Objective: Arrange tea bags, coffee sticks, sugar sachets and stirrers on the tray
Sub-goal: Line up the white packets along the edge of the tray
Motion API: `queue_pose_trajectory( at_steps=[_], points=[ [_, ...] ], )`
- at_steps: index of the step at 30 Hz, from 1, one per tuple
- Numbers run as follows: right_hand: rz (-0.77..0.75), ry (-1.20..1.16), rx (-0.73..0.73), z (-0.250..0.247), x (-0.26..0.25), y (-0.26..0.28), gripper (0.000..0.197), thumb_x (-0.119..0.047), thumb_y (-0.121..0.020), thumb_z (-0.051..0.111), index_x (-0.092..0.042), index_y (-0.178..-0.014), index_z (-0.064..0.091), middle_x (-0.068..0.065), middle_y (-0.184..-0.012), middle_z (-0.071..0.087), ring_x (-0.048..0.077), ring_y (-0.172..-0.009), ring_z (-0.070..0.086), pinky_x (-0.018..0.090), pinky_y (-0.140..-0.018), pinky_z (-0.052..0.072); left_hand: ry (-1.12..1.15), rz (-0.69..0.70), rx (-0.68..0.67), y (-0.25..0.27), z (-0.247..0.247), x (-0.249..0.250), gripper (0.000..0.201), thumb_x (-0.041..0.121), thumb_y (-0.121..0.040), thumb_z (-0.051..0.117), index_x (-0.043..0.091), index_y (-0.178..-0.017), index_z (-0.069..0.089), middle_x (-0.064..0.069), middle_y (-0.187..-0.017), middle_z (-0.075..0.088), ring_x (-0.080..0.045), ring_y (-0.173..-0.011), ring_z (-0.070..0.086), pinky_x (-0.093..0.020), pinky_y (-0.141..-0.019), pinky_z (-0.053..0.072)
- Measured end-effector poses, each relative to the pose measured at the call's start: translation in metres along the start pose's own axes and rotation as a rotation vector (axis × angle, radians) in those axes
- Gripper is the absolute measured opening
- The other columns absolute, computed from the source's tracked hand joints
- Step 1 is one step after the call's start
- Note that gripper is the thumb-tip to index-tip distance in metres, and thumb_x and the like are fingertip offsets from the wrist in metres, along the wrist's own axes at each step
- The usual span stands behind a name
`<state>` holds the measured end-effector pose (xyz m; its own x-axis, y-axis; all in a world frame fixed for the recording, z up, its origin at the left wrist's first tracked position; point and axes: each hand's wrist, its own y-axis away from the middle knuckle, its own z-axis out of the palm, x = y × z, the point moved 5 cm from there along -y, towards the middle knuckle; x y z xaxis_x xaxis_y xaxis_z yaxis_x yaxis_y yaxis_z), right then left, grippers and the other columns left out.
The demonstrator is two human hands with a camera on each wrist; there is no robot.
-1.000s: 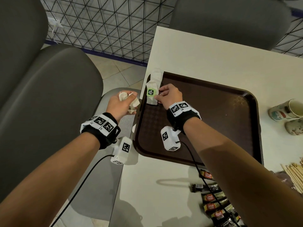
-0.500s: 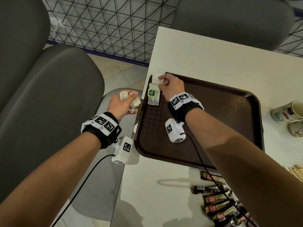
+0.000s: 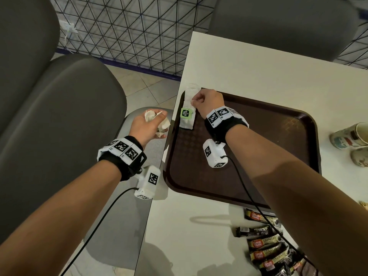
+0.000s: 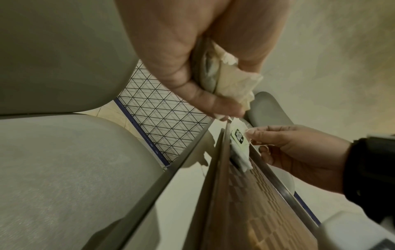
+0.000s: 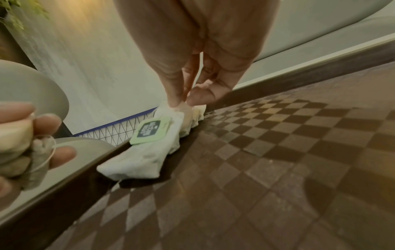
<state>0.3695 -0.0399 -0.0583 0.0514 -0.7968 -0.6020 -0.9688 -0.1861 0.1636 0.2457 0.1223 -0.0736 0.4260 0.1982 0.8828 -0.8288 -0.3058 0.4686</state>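
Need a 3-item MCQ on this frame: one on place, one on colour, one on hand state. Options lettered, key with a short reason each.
1. Where do the tea bags already set down lie on the tray?
A. along its far-left edge
B. in its middle
C. at its right rim

2. What colour is the tag on the nearer laid tea bag?
A. red
B. light green
C. blue

3. What is the left hand doing?
A. lying flat on the table
B. holding a bunch of tea bags
C. gripping a paper cup

Key: 1 A, the head view shows them lined along the left rim up to the far-left corner. 2 B, the right wrist view shows a light green tag with a dark print. 3 B, fingers curl round several crumpled bags off the table's left side.
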Motion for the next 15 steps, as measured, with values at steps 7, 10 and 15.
queue_pose_trajectory(
  at_steps=[7, 10, 15],
  points=[
    [0.028, 0.009, 0.002, -0.001, 0.003, 0.003, 0.011, -0.017, -0.086, 0.063, -0.009, -0.092, 0.069, -0.013, -0.064, 0.047, 0.012, -0.080, 0.051, 0.024, -0.078, 0.047, -0.003, 0.004, -0.008, 0.001, 0.001, 0.001, 0.005, 0.021, -0.089, 0.065, 0.017, -0.089, 0.062, -0.007, -0.080, 0.064, -0.018, -0.062, 0.063, -0.024, -0.050, 0.053],
    [0.029, -0.051, 0.012, -0.003, 0.004, 0.006, 0.016, -0.019, -0.084, 0.066, -0.010, -0.098, 0.065, -0.011, -0.065, 0.048, 0.013, -0.080, 0.052, 0.023, -0.080, 0.045, -0.003, 0.002, -0.006, 0.002, 0.001, 0.002, 0.005, 0.021, -0.089, 0.065, 0.018, -0.089, 0.062, -0.007, -0.081, 0.064, -0.018, -0.062, 0.063, -0.023, -0.050, 0.053],
    [-0.022, -0.188, 0.033, -0.009, -0.011, 0.019, 0.020, -0.024, -0.082, 0.070, -0.013, -0.097, 0.065, -0.009, -0.066, 0.051, 0.012, -0.074, 0.054, 0.024, -0.078, 0.048, 0.022, -0.005, -0.014, 0.003, 0.006, 0.001, 0.019, 0.024, -0.090, 0.064, 0.011, -0.104, 0.061, -0.008, -0.085, 0.064, -0.021, -0.069, 0.062, -0.025, -0.050, 0.053]
  ],
)
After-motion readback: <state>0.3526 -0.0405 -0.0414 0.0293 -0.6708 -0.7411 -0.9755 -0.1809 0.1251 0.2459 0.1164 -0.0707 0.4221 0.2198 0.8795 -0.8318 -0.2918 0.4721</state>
